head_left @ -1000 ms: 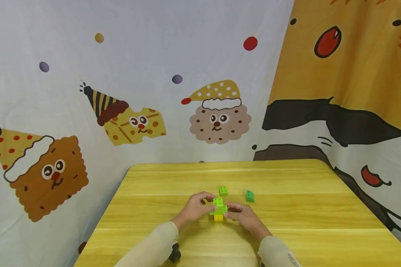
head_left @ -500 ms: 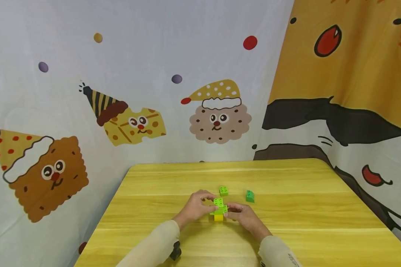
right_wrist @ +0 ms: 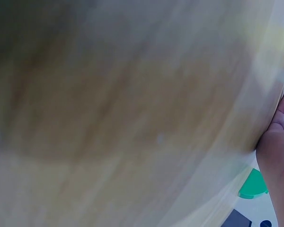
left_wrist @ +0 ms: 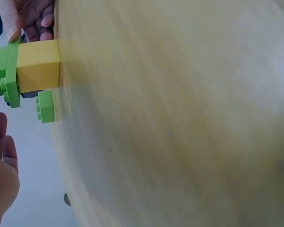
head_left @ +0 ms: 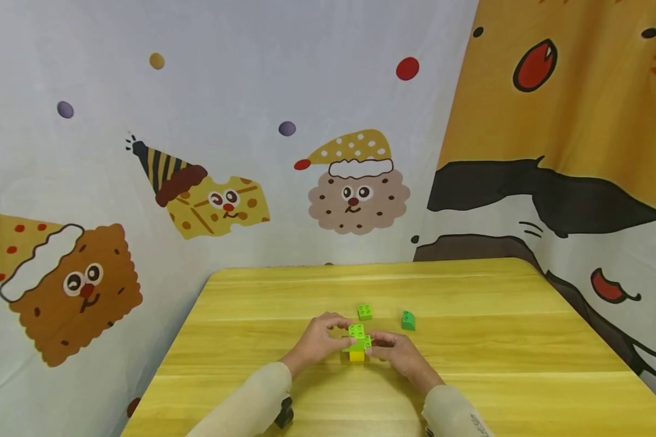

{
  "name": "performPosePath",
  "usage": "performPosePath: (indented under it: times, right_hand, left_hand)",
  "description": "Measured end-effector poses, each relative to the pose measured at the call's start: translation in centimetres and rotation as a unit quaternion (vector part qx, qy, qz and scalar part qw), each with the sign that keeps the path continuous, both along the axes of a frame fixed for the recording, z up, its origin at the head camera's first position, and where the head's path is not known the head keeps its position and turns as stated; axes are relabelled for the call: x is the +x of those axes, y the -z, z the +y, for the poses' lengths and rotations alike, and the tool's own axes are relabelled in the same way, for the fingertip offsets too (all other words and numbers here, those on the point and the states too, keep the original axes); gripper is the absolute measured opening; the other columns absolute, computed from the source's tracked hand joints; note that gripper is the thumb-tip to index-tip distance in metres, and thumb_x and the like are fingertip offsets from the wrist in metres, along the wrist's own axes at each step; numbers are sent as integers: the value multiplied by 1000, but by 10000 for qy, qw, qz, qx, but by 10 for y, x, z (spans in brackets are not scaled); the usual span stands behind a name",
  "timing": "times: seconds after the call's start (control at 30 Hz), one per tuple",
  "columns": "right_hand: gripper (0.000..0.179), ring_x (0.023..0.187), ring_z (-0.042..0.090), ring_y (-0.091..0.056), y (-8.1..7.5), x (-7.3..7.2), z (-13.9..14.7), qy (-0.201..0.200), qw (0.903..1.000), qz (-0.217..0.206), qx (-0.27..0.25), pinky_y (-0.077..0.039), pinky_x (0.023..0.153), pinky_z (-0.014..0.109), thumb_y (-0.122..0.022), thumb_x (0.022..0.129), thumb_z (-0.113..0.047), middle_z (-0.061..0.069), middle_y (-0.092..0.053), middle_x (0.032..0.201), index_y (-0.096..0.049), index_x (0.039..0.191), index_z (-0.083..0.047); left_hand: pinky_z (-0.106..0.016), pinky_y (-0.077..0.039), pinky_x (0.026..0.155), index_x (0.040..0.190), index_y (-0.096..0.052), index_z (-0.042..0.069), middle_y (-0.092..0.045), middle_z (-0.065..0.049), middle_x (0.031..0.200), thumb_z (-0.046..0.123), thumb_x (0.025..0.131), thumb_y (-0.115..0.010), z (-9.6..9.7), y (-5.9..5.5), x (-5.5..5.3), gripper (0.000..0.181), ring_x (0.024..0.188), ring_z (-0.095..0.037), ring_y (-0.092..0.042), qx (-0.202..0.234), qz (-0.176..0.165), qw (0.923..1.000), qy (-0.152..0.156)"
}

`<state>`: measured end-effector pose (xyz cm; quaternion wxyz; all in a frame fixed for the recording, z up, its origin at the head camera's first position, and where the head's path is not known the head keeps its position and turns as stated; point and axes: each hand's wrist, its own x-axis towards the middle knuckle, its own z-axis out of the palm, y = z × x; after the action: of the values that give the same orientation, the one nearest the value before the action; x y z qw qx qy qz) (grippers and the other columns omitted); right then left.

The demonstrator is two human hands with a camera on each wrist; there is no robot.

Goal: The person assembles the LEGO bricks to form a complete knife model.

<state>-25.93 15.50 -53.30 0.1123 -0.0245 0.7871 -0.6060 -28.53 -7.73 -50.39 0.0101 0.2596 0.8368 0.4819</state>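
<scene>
At nine o'clock, the left hand (head_left: 319, 341) narrowly pinched the toy-brick tower (head_left: 357, 346), well inside the far edge of the tabletop (head_left: 503, 340). A loose lime brick (head_left: 364, 312) lay at twelve. The right hand (head_left: 403, 354), at three, pinched the tower's side, open tabletop beyond. Only the left-wrist view missed the curved green brick (head_left: 408, 320), at two. Little had shifted in a second.

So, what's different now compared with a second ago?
Nothing visibly moved, and nothing was taken hold of or let go; only the head view drifted slightly. The left hand and right hand still grip the lime-and-yellow plastic brick stack. The loose square lime plastic brick and curved green plastic brick stayed put.
</scene>
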Motion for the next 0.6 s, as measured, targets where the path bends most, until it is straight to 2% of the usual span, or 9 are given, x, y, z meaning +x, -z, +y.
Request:
performPosePath:
  times: [0.2, 0.33, 0.47, 0.6]
  right_hand:
    - [53, 110, 25, -59, 0, 0, 1, 0, 10000, -3, -52, -50, 90, 43, -80, 85, -29, 9, -66, 122, -65, 129, -3]
    - [52, 110, 25, -59, -1, 0, 1, -17, 10000, 41, -51, -50, 90, 44, -80, 86, -29, 10, -65, 123, -65, 128, -2]
    - [50, 108, 25, -60, -1, 1, 0, -8, 9999, 100, -41, -51, 88, 42, -80, 85, -27, 10, -66, 120, -66, 126, -2]
    - [49, 105, 24, -60, -1, 1, 0, 8, 9999, 136, -42, -52, 86, 40, -81, 84, -25, 8, -67, 116, -67, 125, -2]
  left_hand:
    - [-49, -43, 94, 117, -72, 22, -66, 11, 108, 35, 87, -78, -1, -1, -1, 34, 108, -28, -58, 149, -360, 9992, 42]
    - [-43, -43, 92, 124, -68, 15, -67, 2, 114, 34, 92, -72, -4, -3, -5, 37, 108, -24, -57, 401, -593, 9974, -3]
    - [-38, -45, 87, 126, -66, 12, -67, -4, 114, 30, 97, -67, -9, -5, -13, 35, 104, -22, -58, 646, -631, 9958, -150]
    - [-38, -47, 84, 127, -66, 7, -66, -3, 110, 27, 96, -68, -14, -1, -27, 37, 102, -24, -58, 701, -580, 9949, -435]
